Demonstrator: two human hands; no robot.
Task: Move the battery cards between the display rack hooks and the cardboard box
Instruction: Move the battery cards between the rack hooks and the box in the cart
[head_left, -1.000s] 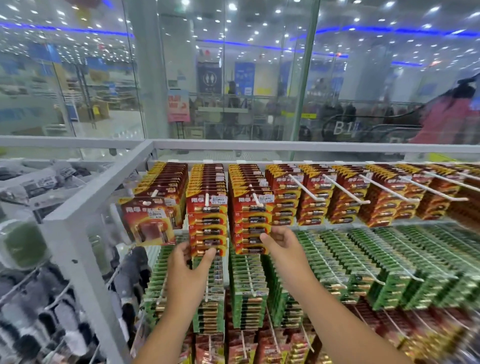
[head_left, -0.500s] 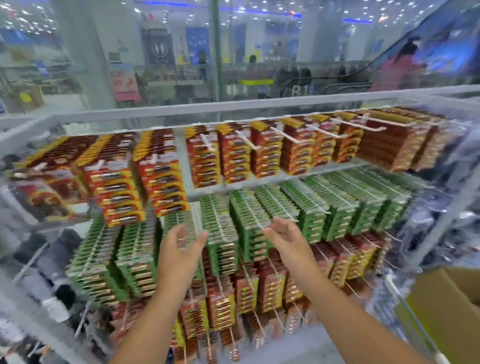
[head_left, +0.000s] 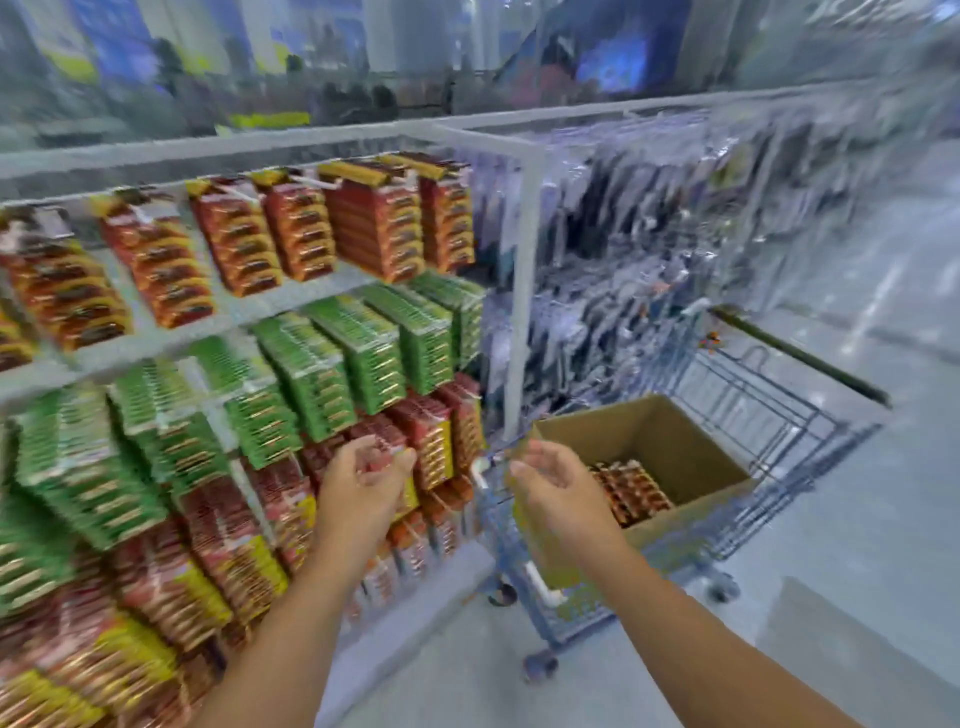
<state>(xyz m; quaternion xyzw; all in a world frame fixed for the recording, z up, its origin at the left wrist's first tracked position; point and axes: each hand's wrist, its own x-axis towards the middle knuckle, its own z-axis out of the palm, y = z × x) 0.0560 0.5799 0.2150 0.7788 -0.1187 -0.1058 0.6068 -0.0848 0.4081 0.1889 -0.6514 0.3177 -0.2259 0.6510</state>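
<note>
Both grips are seen empty with fingers loosely curled, right hand (head_left: 558, 491) nearer the box (head_left: 691, 457) in the cart (head_left: 769, 410), where cards (head_left: 631, 491) lie just right of it, left hand (head_left: 363, 480) by the rack (head_left: 522, 291).

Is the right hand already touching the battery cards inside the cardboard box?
Apart. In the head view the right hand is in front of the cardboard box, and its fingers are clear of the battery cards lying inside.
</note>
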